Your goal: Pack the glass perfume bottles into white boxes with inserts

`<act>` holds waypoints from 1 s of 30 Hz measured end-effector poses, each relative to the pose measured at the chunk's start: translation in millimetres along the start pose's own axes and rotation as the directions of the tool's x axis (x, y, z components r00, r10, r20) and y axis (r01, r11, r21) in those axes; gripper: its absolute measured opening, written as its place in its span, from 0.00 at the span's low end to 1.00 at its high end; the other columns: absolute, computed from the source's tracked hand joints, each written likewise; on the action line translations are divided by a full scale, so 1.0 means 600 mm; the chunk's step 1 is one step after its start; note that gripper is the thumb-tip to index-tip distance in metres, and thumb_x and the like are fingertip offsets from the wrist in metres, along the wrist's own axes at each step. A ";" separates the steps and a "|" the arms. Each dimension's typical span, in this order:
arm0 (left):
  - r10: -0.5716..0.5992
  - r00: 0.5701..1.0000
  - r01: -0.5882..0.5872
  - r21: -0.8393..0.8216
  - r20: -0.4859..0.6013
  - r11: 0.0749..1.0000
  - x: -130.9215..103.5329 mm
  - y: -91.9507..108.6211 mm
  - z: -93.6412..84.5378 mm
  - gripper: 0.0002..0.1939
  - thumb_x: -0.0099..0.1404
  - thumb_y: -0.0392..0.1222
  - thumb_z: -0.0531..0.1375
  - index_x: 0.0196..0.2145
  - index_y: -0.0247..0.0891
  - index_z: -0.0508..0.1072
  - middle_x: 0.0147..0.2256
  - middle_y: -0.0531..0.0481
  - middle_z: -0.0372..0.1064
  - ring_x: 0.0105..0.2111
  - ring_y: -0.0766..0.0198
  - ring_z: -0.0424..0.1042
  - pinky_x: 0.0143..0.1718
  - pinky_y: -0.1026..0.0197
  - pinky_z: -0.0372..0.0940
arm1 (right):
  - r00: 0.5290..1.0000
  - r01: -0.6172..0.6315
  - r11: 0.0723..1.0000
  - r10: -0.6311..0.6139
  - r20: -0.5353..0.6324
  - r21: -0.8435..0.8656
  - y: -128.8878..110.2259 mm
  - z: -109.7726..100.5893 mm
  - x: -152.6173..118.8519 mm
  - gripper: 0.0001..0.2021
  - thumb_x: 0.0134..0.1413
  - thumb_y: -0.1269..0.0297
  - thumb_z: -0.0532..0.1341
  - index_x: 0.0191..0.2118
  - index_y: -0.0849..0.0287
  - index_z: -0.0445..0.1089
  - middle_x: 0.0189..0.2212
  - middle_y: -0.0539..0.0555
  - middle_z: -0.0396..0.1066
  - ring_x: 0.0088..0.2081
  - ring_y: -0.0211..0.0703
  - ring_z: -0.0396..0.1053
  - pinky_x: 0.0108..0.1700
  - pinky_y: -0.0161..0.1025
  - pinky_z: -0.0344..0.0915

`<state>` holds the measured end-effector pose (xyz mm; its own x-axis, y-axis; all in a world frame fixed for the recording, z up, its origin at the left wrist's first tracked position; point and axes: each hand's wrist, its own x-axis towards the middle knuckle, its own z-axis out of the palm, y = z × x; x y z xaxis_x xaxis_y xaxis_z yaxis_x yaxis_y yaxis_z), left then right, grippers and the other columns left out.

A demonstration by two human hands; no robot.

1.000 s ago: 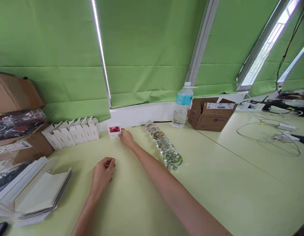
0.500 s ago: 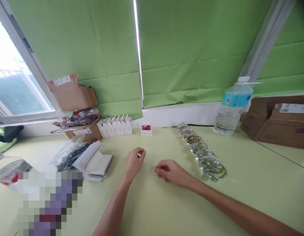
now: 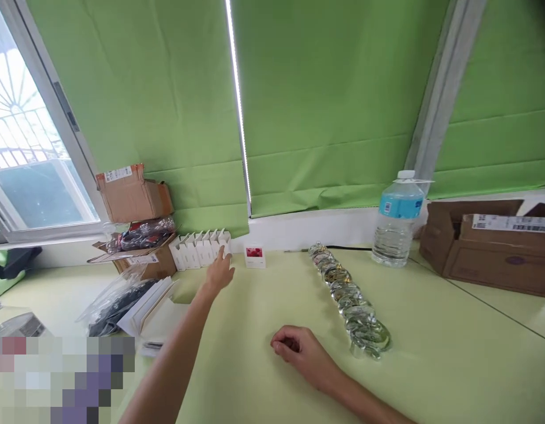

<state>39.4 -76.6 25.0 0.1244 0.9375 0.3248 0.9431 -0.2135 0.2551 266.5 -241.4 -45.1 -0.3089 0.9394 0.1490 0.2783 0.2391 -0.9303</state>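
My left hand (image 3: 219, 272) is stretched out to the row of small white boxes (image 3: 197, 250), its fingers apart. Its fingertips overlap the right-hand box in view; I cannot tell whether they touch it. My right hand (image 3: 301, 352) rests low over the table with fingers curled in and the thumb near them, and nothing shows in it. Just beyond the left hand stands a small white card or box with a red picture (image 3: 255, 257). To the right of my right hand lies an overlapping row of shiny, clear-wrapped round pieces (image 3: 345, 291).
Left are stacked white folded sheets (image 3: 160, 321), a clear bag with dark contents (image 3: 118, 303) and stacked cardboard boxes (image 3: 133, 197). A large water bottle (image 3: 392, 229) and an opened cardboard box (image 3: 497, 253) stand at the back right. Green blinds (image 3: 325, 106) hang behind.
My left hand has moved forward and left to the white boxes, and its fingers have opened. The right hand stays curled near the same table area. The view has tilted up.
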 end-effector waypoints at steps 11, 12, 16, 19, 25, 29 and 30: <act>0.055 0.998 -0.047 0.223 -0.028 0.974 0.077 -0.020 -0.019 0.17 0.66 0.45 0.57 0.50 0.35 0.67 0.48 0.44 0.66 0.44 0.59 0.69 0.44 0.52 0.68 | 1.000 -0.013 0.999 0.014 -0.021 0.030 0.009 0.002 0.006 0.09 0.51 0.66 0.57 0.30 0.64 0.73 0.22 0.50 0.66 0.26 0.35 0.60 0.27 0.32 0.56; 0.074 0.995 -0.059 0.219 -0.061 0.974 0.070 -0.021 -0.019 0.15 0.66 0.42 0.56 0.48 0.34 0.68 0.48 0.42 0.66 0.44 0.60 0.70 0.44 0.54 0.68 | 1.000 -0.013 0.999 0.014 -0.019 0.033 0.009 0.002 0.006 0.08 0.51 0.66 0.57 0.30 0.64 0.73 0.22 0.50 0.66 0.26 0.35 0.60 0.27 0.32 0.56; 0.168 0.954 -0.128 0.171 -0.247 0.977 0.015 -0.016 -0.032 0.14 0.69 0.35 0.47 0.40 0.31 0.72 0.46 0.38 0.67 0.44 0.61 0.71 0.45 0.59 0.67 | 1.000 -0.007 0.999 0.008 -0.018 0.053 0.009 0.001 0.007 0.08 0.51 0.66 0.58 0.29 0.64 0.73 0.22 0.50 0.66 0.25 0.35 0.61 0.27 0.32 0.56; 0.232 0.896 -0.199 0.123 -0.378 0.972 -0.048 -0.003 -0.046 0.14 0.69 0.38 0.48 0.44 0.35 0.70 0.47 0.41 0.67 0.46 0.60 0.70 0.49 0.58 0.65 | 0.998 -0.031 0.996 0.036 -0.058 0.085 0.008 -0.002 0.007 0.10 0.53 0.62 0.57 0.34 0.63 0.72 0.21 0.48 0.63 0.23 0.34 0.60 0.24 0.31 0.57; 0.350 0.723 -0.508 -0.115 -0.596 0.854 -0.183 0.046 -0.059 0.04 0.63 0.34 0.57 0.35 0.38 0.72 0.39 0.46 0.71 0.41 0.62 0.72 0.44 0.61 0.66 | 0.977 -0.054 0.989 0.080 -0.197 0.135 -0.007 -0.017 -0.004 0.36 0.46 0.56 0.65 0.61 0.51 0.53 0.43 0.54 0.68 0.23 0.31 0.60 0.26 0.33 0.63; 0.364 0.755 -0.564 -0.257 -0.545 0.785 -0.241 0.077 -0.058 0.06 0.62 0.31 0.56 0.33 0.38 0.72 0.38 0.47 0.72 0.39 0.63 0.72 0.39 0.63 0.66 | 0.991 -0.011 0.986 0.033 -0.127 0.167 -0.011 -0.019 -0.002 0.36 0.44 0.57 0.67 0.60 0.51 0.56 0.47 0.55 0.67 0.23 0.30 0.58 0.23 0.31 0.61; 0.354 0.765 -0.562 -0.289 -0.538 0.775 -0.249 0.082 -0.058 0.06 0.62 0.31 0.56 0.33 0.39 0.72 0.38 0.47 0.72 0.39 0.63 0.72 0.39 0.62 0.66 | 0.995 -0.029 0.985 0.045 -0.093 0.171 -0.010 -0.019 0.000 0.31 0.45 0.57 0.66 0.56 0.54 0.61 0.40 0.53 0.70 0.22 0.31 0.58 0.21 0.31 0.60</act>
<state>56.5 -236.9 20.8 0.2635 0.4937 0.8288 0.5714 -0.7721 0.2783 275.1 -239.8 -35.4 -0.2100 0.9680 0.1373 0.1270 0.1663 -0.9779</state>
